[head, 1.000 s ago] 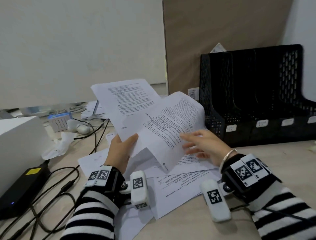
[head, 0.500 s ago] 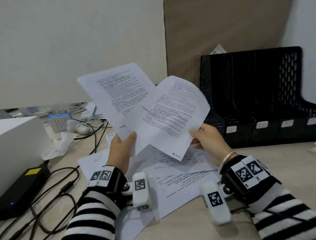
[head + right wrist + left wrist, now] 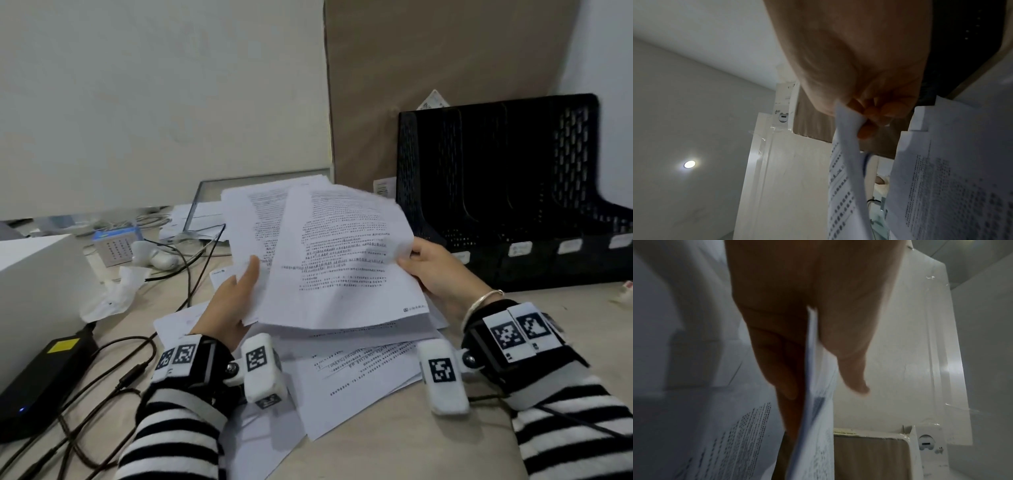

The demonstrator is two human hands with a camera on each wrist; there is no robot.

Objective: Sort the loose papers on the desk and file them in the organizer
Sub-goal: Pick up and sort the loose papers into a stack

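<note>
The left hand [image 3: 230,310] pinches 1 printed sheet [image 3: 251,222] and the right hand [image 3: 436,274] pinches another sheet [image 3: 342,260], overlapping above the tabletop [image 3: 394,442]. More loose papers [image 3: 359,370] lie below; the black organizer [image 3: 496,192] stands right.

Bare surface [image 3: 394,442] lies open toward the black organizer [image 3: 513,205] at right; tangled cables [image 3: 102,394] and a white box [image 3: 37,284] crowd the left.
</note>
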